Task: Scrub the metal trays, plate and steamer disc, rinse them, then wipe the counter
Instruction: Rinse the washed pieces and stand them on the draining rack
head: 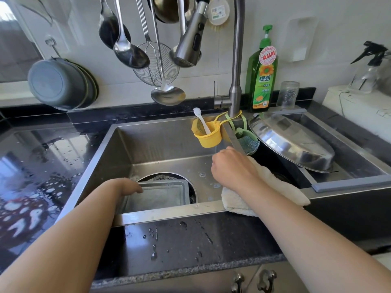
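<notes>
A rectangular metal tray [160,196] lies in the left basin of the steel sink [148,142], on top of a round metal disc or plate [169,176] of which only the rim shows. My left hand [129,187] grips the tray's left edge. My right hand [230,168] hovers over the divider between the basins with its fingers curled downward; whatever is under them is hidden. A white cloth [268,187] is draped over the divider beneath that wrist. A large oval metal tray [292,142] leans upside down in the right basin.
The tall faucet [237,60] rises behind the divider, with a yellow cup [208,135] and a green scrubber [249,144] hung on it. A green dish soap bottle [262,81] and a glass jar [287,94] stand behind. Ladles hang overhead. The black counter [190,240] is wet.
</notes>
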